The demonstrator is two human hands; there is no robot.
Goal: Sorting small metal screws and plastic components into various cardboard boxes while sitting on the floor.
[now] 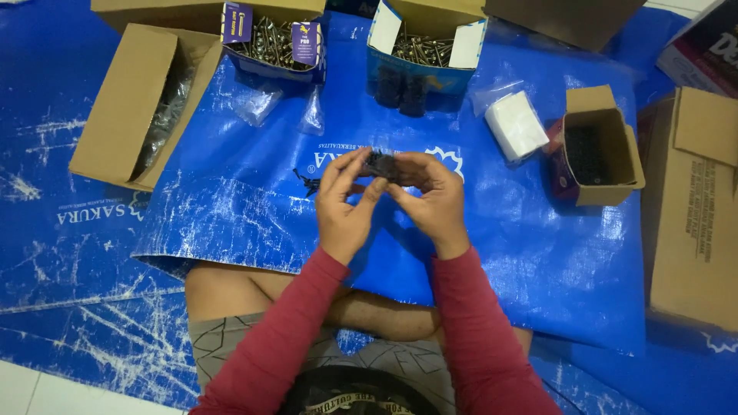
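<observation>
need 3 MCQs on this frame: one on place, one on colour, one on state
1. Where does the small white packet lie?
A. just left of the small open carton
B. inside the long carton at far left
C. on the person's lap

2. What colour is the sheet under the work?
A. green
B. blue
C. grey

3. How is the dark bundle of small parts held?
A. resting on the sheet, untouched
B. in one hand only
C. between both hands

Answers: 1 A, the packet sits beside that carton's left side. 2 B, the sheet is blue with white scuffs. 3 C, the left hand and right hand both pinch it above the sheet.
</observation>
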